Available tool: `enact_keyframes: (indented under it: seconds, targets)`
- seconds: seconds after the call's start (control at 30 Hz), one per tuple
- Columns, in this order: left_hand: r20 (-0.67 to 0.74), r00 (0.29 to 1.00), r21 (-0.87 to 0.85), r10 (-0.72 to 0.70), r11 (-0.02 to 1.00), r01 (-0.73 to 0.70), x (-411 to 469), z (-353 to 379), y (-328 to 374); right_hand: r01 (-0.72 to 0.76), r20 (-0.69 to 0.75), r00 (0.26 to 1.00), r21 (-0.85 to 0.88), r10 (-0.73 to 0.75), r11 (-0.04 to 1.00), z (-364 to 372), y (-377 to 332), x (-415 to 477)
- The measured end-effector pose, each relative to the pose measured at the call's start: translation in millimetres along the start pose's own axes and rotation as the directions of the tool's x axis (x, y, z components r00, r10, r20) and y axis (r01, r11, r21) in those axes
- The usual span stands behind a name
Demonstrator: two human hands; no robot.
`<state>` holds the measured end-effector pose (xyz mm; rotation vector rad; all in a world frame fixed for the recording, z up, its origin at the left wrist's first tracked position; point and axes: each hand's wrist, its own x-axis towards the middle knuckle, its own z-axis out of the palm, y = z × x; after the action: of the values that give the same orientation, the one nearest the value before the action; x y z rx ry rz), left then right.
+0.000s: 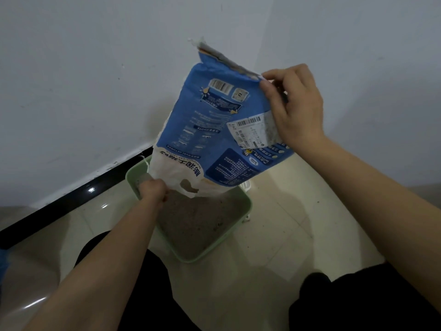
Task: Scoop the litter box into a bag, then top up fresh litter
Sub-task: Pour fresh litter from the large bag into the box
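left hand [152,189] grips the low end of the litter bag [214,130], right hand [296,103] pinches its top corner, above the litter box [191,259]. a slipping pinch could dump litter on the floor [286,211].

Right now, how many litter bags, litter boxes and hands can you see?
Litter bag: 1
Litter box: 1
Hands: 2, left hand and right hand, both gripping the bag
Total: 4
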<state>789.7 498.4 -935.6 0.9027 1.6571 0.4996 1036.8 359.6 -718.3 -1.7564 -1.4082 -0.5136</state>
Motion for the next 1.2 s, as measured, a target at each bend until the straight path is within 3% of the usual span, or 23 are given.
enact_keyframes:
  seconds: [0.13,0.2,0.27,0.33,0.4,0.47,0.57,0.7,0.83,0.93,1.0,1.2]
  targets:
    - [0.021,0.999,0.110,-0.039,0.993,0.036,3.4,-2.0,-3.5,0.020,0.137,0.990,0.073,-0.030,0.997,11.0,-7.2,-1.4]
    - [0.001,0.999,0.351,-0.032,0.936,0.029,0.1,-6.5,0.6,0.051,0.168,0.984,0.064,-0.061,0.997,16.8,-8.9,-4.0]
    - [-0.070,0.987,0.490,0.146,0.867,-0.093,-9.7,-11.0,11.0,0.074,0.173,0.981,0.078,-0.086,0.994,22.2,-10.5,-4.2]
    - [-0.055,0.881,0.346,0.470,0.837,-0.425,-29.9,-15.9,32.9,0.077,0.205,0.974,0.099,-0.096,0.992,27.1,-13.8,-4.4]
    - [-0.027,0.667,0.118,0.745,0.665,-0.738,-57.0,-20.9,63.9,0.076,0.253,0.961,0.138,-0.110,0.987,32.2,-18.1,-6.7]
    - [-0.037,0.521,-0.113,0.853,0.515,-0.850,-84.9,-23.2,94.8,0.086,0.291,0.947,0.175,-0.135,0.981,37.9,-21.5,-10.1]
    - [-0.028,0.452,-0.226,0.891,0.435,-0.871,-115.7,-19.9,126.6,0.114,0.350,0.920,0.186,-0.174,0.976,43.9,-22.6,-14.2]
    - [-0.047,0.510,-0.157,0.859,0.498,-0.853,-111.0,-14.8,128.0,0.073,0.461,0.875,0.174,-0.146,0.982,34.5,-12.3,-16.3]
    - [-0.235,0.629,-0.260,0.741,0.575,-0.775,-94.1,-31.9,130.9,-0.181,0.642,0.722,-0.182,0.257,0.966,14.3,24.5,-15.5]
    - [-0.327,0.702,-0.338,0.633,0.615,-0.712,-83.3,-48.8,142.5,-0.272,0.691,0.651,-0.173,0.313,0.947,0.4,44.5,-18.8]
    - [-0.337,0.718,-0.366,0.609,0.617,-0.696,-81.4,-55.8,150.1,-0.364,0.678,0.674,-0.039,0.292,0.931,-3.1,40.9,-18.7]
    - [-0.350,0.709,-0.415,0.612,0.577,-0.703,-100.6,-52.4,171.3,-0.460,0.524,0.805,0.253,0.279,0.851,10.6,7.6,-15.2]
